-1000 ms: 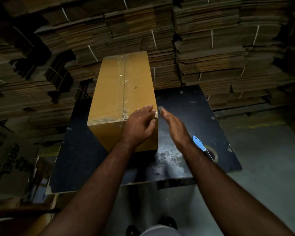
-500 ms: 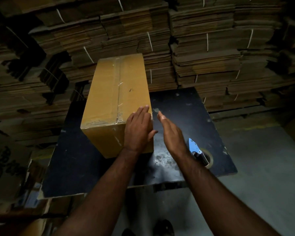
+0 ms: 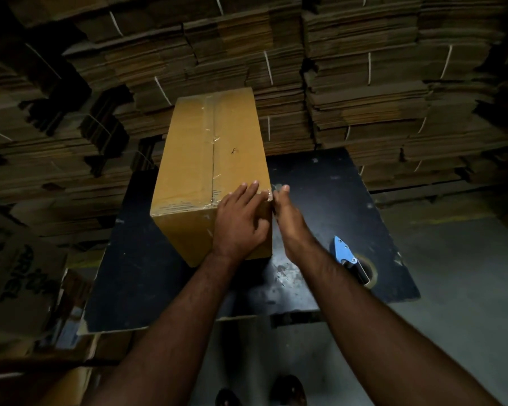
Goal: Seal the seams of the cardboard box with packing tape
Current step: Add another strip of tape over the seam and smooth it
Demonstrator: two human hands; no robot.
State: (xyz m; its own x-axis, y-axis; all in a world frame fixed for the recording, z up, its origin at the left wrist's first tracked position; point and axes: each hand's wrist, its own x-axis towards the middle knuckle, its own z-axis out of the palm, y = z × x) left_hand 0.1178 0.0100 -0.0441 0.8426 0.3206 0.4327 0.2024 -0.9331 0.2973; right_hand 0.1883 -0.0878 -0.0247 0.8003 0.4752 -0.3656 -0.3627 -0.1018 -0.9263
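A long cardboard box (image 3: 211,168) stands on a black table (image 3: 329,200), its short end facing the person. Clear tape (image 3: 210,133) runs down the middle seam of the box's top, and more tape crosses the near top edge.

The left hand (image 3: 239,224) lies flat over the box's near right corner, fingers straight and pressed on the top and down the front face, gripping nothing. The right hand (image 3: 288,221) is held upright just beside the box's right side at that same corner, fingers straight and together, fingertips (image 3: 285,189) level with the top edge; whether the palm touches the cardboard cannot be told. It too holds nothing.

To the right of the box, behind the right forearm, a tape dispenser (image 3: 346,254) with a blue guard lies on the table, well apart from the box.

Behind the box rise stacks of flattened cardboard (image 3: 364,92) tied with white string. To the left of the box a printed carton (image 3: 18,271) sits low by the table.
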